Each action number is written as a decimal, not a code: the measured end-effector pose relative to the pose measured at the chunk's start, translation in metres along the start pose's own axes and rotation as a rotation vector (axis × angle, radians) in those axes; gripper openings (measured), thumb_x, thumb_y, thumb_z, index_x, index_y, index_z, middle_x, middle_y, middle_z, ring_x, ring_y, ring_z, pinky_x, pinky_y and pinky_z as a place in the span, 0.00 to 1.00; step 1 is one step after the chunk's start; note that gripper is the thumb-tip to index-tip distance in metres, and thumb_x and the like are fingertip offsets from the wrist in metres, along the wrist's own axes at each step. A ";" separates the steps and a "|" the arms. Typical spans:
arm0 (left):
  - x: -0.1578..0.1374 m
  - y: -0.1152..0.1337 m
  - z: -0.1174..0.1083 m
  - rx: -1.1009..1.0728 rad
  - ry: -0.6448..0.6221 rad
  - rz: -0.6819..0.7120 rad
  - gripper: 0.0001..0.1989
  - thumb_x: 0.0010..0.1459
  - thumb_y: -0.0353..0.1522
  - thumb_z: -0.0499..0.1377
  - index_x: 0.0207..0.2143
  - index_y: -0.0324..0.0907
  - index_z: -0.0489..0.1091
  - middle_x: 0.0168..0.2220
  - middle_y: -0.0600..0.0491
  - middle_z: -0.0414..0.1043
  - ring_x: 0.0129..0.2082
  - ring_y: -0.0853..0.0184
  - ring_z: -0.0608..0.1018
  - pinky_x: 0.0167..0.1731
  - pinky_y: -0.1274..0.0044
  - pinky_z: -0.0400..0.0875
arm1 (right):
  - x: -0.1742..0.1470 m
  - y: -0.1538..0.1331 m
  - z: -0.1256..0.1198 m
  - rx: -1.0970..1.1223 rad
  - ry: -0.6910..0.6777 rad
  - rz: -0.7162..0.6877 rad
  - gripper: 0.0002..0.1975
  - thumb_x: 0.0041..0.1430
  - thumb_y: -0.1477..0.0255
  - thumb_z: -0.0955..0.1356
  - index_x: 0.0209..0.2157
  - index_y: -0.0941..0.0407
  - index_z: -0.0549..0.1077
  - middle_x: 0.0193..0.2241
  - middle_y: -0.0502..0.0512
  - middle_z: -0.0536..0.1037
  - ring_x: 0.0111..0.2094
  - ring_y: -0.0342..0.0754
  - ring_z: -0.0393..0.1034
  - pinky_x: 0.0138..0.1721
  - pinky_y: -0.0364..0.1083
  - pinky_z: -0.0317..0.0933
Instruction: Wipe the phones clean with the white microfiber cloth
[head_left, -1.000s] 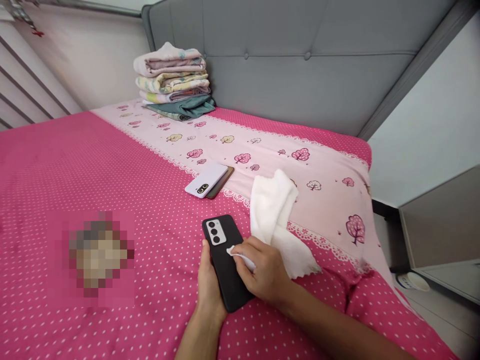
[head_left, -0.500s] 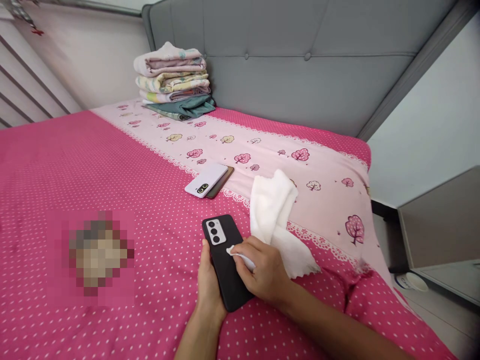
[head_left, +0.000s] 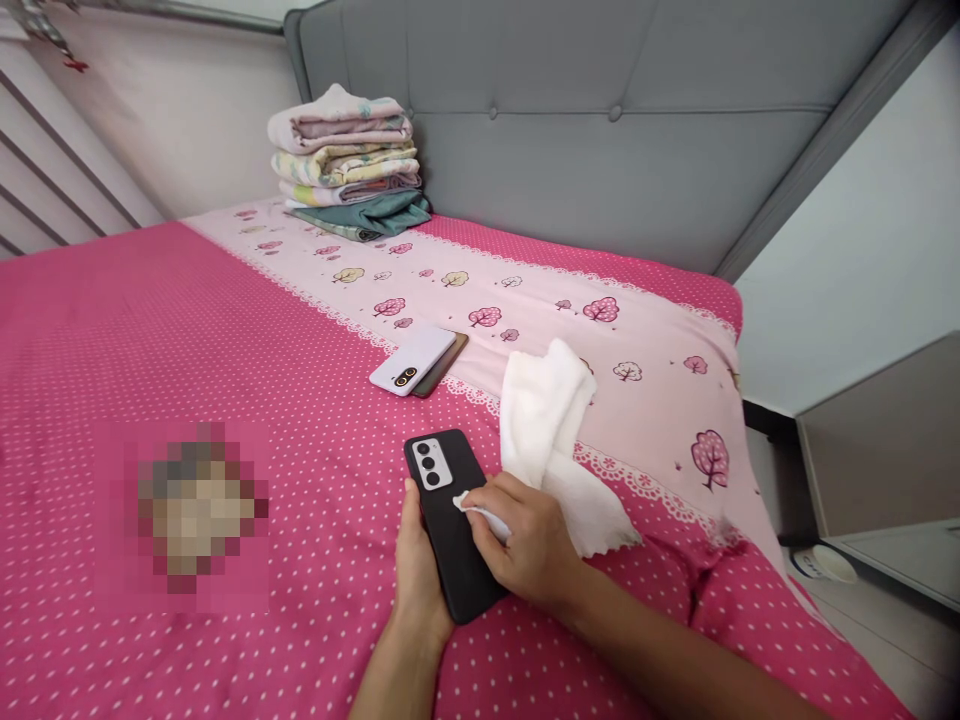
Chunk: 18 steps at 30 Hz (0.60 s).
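Observation:
My left hand grips a black smartphone along its left side, the back with its three-lens camera block facing up. Closed in a pinch, my right hand presses a small bunched white cloth against the middle of the phone's back. Most of that cloth is hidden by the fingers. Just behind the right hand lies a larger crumpled white cloth; whether the two pieces join cannot be seen. Farther back, a pale lilac phone rests partly on top of a darker phone.
Pink dotted bedding covers the bed. Folded blankets are stacked against the grey headboard. A pixelated patch hides something at the left. A white bowl-like container stands on the floor beyond the bed's right edge.

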<state>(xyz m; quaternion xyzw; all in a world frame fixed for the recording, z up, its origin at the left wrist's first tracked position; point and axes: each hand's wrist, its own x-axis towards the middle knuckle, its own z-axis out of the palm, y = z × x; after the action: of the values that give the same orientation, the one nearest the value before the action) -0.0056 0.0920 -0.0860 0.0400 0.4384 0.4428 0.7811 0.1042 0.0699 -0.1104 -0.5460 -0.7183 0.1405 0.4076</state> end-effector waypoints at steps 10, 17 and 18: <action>0.000 0.000 -0.001 -0.002 0.001 -0.001 0.24 0.58 0.44 0.47 0.32 0.33 0.73 0.26 0.44 0.77 0.26 0.61 0.79 0.26 0.73 0.73 | 0.001 0.001 0.000 0.003 0.001 0.003 0.09 0.54 0.76 0.62 0.35 0.55 0.71 0.30 0.52 0.72 0.31 0.44 0.68 0.33 0.42 0.60; 0.001 0.000 -0.001 -0.019 -0.014 -0.020 0.25 0.58 0.44 0.47 0.31 0.33 0.73 0.25 0.44 0.77 0.25 0.60 0.79 0.25 0.73 0.73 | 0.000 0.000 0.001 -0.006 -0.009 0.005 0.09 0.54 0.76 0.62 0.35 0.55 0.72 0.29 0.52 0.71 0.30 0.44 0.67 0.32 0.42 0.60; 0.001 0.000 -0.001 -0.022 -0.018 -0.020 0.25 0.58 0.44 0.47 0.32 0.34 0.74 0.25 0.44 0.77 0.25 0.60 0.79 0.25 0.73 0.73 | 0.000 0.000 0.001 -0.005 -0.009 0.005 0.09 0.55 0.76 0.62 0.35 0.55 0.72 0.29 0.52 0.71 0.30 0.44 0.67 0.32 0.42 0.60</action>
<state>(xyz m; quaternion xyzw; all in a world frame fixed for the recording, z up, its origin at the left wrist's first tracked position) -0.0061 0.0924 -0.0875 0.0311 0.4268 0.4392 0.7899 0.1033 0.0702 -0.1108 -0.5483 -0.7191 0.1421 0.4025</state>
